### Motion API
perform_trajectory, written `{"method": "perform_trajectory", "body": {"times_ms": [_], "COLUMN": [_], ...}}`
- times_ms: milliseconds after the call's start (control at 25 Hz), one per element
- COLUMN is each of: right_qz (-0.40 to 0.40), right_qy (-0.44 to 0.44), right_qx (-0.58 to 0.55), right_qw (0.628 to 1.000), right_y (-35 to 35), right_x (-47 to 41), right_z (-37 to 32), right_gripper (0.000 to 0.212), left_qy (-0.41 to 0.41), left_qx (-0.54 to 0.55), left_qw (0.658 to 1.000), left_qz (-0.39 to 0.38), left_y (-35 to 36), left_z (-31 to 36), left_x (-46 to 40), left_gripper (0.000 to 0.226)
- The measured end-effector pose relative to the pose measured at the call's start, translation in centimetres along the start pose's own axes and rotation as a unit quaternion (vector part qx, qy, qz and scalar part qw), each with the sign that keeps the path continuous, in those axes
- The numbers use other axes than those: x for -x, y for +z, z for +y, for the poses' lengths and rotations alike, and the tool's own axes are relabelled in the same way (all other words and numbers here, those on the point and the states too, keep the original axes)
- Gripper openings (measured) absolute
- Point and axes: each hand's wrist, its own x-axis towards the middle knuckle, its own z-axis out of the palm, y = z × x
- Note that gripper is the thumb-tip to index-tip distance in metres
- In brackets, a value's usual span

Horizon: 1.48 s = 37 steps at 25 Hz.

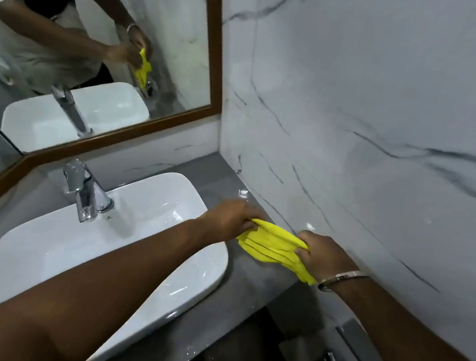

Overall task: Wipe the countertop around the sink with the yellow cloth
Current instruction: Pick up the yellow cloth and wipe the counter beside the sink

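The yellow cloth is bunched and stretched between both hands, just above the grey countertop to the right of the white sink. My left hand grips its far end, the forearm crossing over the basin. My right hand, with a metal bangle on the wrist, grips the near end beside the marble wall. A tail of cloth hangs below the right wrist.
A chrome tap stands at the sink's back rim. A wood-framed mirror hangs behind it and shows both hands with the cloth. The marble wall closes off the right side. Water drops glisten on the counter near the wall.
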Motion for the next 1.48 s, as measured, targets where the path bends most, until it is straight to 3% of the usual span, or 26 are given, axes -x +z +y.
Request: {"method": "perform_trajectory", "body": {"times_ms": [120, 320, 520, 640, 720, 840, 960, 1040, 1240, 1480], "right_qz": [-0.016, -0.065, -0.045, 0.101, 0.124, 0.079, -0.01, -0.042, -0.035, -0.037], "right_qy": [0.025, 0.051, 0.057, -0.042, -0.118, -0.191, -0.172, -0.187, -0.223, -0.124], "right_qx": [0.002, 0.009, 0.068, 0.24, 0.263, 0.258, 0.252, 0.258, 0.234, 0.164], "right_qw": [1.0, 0.997, 0.995, 0.965, 0.949, 0.944, 0.952, 0.947, 0.946, 0.978], "right_y": [2.6, 6.5, 8.1, 9.9, 11.6, 13.5, 14.6, 15.8, 17.0, 17.6], "right_x": [-5.2, -11.4, -16.4, -17.0, -17.6, -20.5, -23.4, -24.7, -24.3, -33.7], "right_z": [-1.6, -1.9, -1.5, -1.5, -1.3, -1.3, -0.7, -0.5, 0.9, -3.1], "right_gripper": [0.016, 0.005, 0.027, 0.041, 0.049, 0.05, 0.068, 0.068, 0.056, 0.054], "left_qy": [-0.045, -0.125, -0.191, -0.207, -0.2, -0.224, -0.22, -0.23, -0.224, -0.212], "left_qx": [0.05, 0.026, 0.011, -0.079, -0.097, -0.119, -0.117, -0.098, -0.06, -0.017], "left_qw": [0.998, 0.987, 0.976, 0.975, 0.97, 0.966, 0.967, 0.966, 0.966, 0.965], "left_qz": [0.01, -0.101, -0.109, -0.005, 0.094, 0.043, 0.044, 0.067, 0.115, 0.156], "left_y": [0.0, 0.6, 1.2, 0.8, 0.2, 0.5, 3.1, 4.4, 4.8, 5.6], "left_z": [-5.3, -10.6, -13.4, -14.3, -16.2, -19.2, -19.6, -20.1, -20.1, -20.6], "left_x": [-1.8, -5.2, -6.8, -5.0, -2.1, 1.4, 1.8, 1.7, 2.0, 1.8], "left_gripper": [0.024, 0.025, 0.023, 0.025, 0.036, 0.076, 0.086, 0.09, 0.091, 0.084]}}
